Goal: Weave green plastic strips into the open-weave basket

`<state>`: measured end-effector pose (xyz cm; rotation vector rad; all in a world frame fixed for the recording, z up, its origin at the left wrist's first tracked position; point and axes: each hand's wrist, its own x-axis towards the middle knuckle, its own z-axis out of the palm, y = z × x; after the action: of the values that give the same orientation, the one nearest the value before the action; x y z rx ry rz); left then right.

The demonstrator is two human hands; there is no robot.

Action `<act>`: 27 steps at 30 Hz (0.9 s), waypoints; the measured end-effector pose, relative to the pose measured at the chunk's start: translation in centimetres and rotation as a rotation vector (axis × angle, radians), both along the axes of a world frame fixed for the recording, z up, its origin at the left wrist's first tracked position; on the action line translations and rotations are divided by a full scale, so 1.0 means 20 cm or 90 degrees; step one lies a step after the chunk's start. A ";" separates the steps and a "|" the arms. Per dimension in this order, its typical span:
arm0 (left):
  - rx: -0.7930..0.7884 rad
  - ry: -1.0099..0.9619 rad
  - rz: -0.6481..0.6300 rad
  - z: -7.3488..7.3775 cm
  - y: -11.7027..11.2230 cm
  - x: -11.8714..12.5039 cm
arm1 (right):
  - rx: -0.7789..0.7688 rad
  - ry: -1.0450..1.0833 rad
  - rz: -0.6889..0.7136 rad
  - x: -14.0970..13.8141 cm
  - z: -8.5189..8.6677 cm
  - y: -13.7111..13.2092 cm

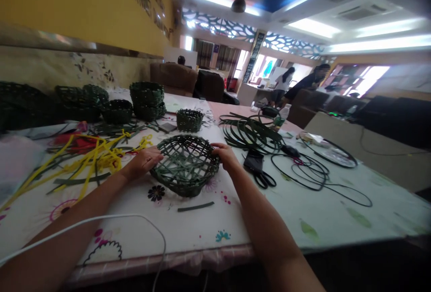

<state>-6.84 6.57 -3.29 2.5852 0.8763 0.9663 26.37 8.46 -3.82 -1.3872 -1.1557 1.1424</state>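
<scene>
A dark green woven basket (185, 165) lies tilted on the flowered tablecloth (202, 224) in front of me, its open side facing me. My left hand (145, 161) grips its left rim with curled fingers. My right hand (225, 154) holds the right rim the same way. A loose green strip (195, 206) lies just in front of the basket.
Several finished green baskets (147, 99) stand at the back left, a small one (189, 120) in the middle. Yellow strips (90, 157) lie left, coiled green strips (251, 132) right, with black scissors (259, 170) and black cables (319, 175). People stand far right.
</scene>
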 end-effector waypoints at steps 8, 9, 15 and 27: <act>-0.041 -0.102 0.085 -0.05 0.00 0.00 | 0.043 0.030 -0.003 -0.02 0.02 -0.02; -0.053 -0.144 0.123 -0.06 0.00 0.01 | 0.050 0.032 0.003 -0.03 0.03 -0.03; -0.358 -0.275 0.309 -0.08 0.00 0.06 | 0.007 0.038 0.072 -0.06 0.05 -0.06; -0.445 -0.268 0.207 -0.04 0.00 -0.01 | -0.001 0.067 0.040 -0.12 0.07 -0.09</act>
<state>-7.07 6.53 -4.00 1.6184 1.2486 0.9980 23.94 6.73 -2.45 -1.2841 -1.1288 1.2461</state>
